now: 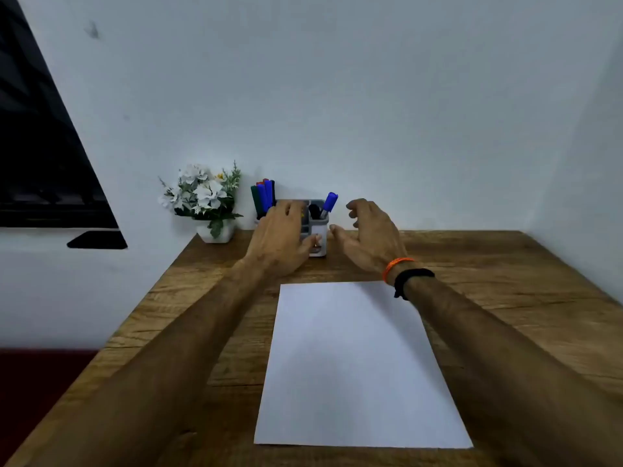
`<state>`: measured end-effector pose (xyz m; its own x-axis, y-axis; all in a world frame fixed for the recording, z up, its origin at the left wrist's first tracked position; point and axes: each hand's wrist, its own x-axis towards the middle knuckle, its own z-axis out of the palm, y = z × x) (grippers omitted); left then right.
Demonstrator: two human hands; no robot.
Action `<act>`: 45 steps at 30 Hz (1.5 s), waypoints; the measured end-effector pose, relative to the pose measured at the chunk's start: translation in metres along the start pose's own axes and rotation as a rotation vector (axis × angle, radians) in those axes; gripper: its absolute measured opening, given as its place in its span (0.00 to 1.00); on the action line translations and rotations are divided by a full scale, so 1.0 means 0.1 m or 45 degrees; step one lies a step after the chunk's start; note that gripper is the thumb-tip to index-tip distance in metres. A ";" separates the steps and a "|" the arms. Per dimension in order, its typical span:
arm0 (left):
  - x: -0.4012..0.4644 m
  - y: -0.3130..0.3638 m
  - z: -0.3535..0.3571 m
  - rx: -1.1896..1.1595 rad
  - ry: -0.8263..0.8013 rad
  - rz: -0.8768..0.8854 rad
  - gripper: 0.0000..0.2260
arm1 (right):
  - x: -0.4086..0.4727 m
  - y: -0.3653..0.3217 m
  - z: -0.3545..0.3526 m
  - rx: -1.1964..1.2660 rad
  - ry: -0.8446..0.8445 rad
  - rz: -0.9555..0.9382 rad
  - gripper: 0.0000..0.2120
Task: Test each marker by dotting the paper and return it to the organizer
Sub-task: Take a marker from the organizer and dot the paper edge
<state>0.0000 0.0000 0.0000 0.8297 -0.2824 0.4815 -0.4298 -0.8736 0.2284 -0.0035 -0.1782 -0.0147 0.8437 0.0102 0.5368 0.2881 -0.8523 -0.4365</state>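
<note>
Head view: organizer is gripped by left hand, thumb on front. Right hand is held just beside it w/ fingers spread, loosely curled, nothing held.

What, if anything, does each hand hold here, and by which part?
The left hand grips the organizer by its front left side, thumb on the front face. The right hand holds nothing, hovering beside it.
</note>
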 end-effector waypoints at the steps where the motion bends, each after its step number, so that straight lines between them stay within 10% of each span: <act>1: 0.00 0.01 0.01 -0.011 -0.013 -0.005 0.28 | 0.02 0.00 0.03 0.051 0.005 0.047 0.25; 11: 0.09 -0.04 0.06 -0.016 -0.082 -0.067 0.29 | 0.41 -0.03 0.24 0.361 -0.006 0.329 0.23; 25: 0.00 0.03 -0.18 -0.135 -0.031 -0.066 0.28 | 0.45 -0.38 -0.32 1.012 0.275 0.103 0.11; 45: -0.73 -0.03 -0.48 -0.178 0.149 0.060 0.11 | -0.54 -0.36 -0.57 0.715 -0.390 0.190 0.15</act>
<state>-0.0766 0.0423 0.0051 0.7639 -0.2669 0.5875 -0.5194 -0.7946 0.3144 -0.0853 -0.1775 0.0134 0.9597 0.1320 0.2480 0.2809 -0.4542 -0.8455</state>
